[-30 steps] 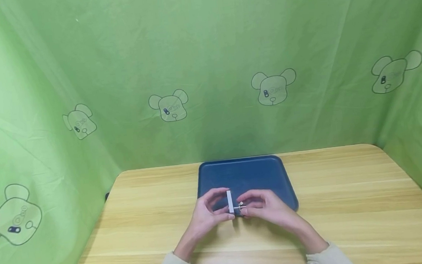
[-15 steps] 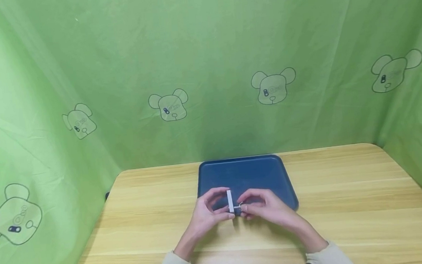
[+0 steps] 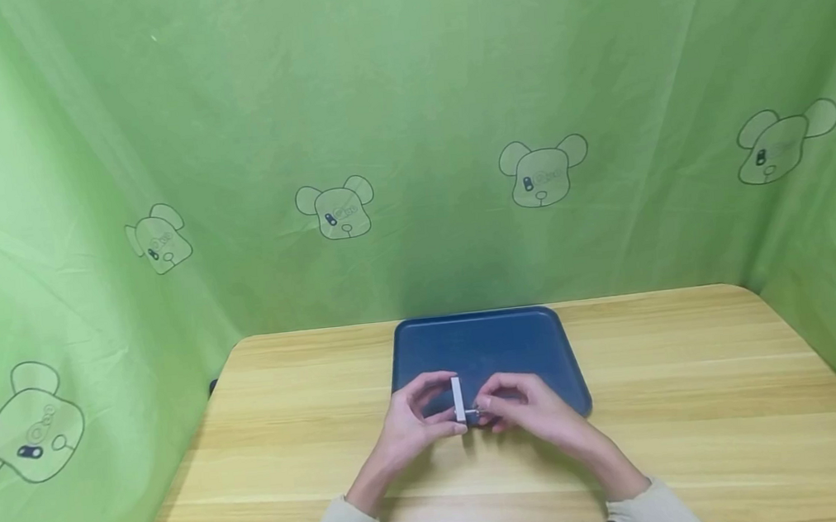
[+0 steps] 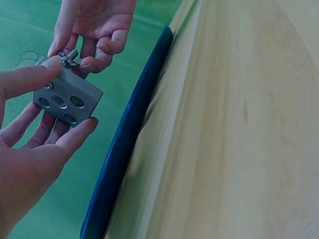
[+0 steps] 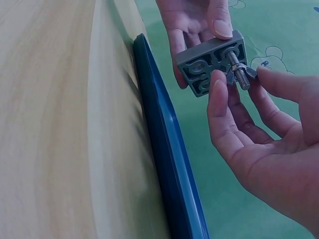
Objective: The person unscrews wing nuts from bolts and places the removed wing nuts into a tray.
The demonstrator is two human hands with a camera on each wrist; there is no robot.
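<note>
- Grey block [image 4: 69,94], held in the air, standing edge-on in the head view against the tray's near part. Its plain face shows round holes, its other face raised ribs. I judge it stiff and hard, modest in weight, unlikely to break; whether metal or moulded plastic I cannot tell.
- Threaded bolt [image 5: 242,79], standing out from the ribbed face. I would expect its bare thread to feel rough and offer little to hold.
- Wing nut [image 5: 250,73], on the bolt, apart from the block. Small and probably slick; its two wings appear to me the best purchase, one digit to each.
- Left hand [image 3: 405,420], gripping the block between thumb on one edge and fingers along the opposite edge. I judge this a sound hold: both faces stay largely uncovered.
- Right hand [image 3: 531,408], thumb and a finger pinching the wing nut, the remaining fingers bent loosely beneath.
- Blue tray [image 3: 481,342], flat on the desk [image 3: 698,394], its raised rim well below the block in my wrist views.
- Green curtain [image 3: 403,88], printed with outlined bear heads, behind the desk and at both sides.
</note>
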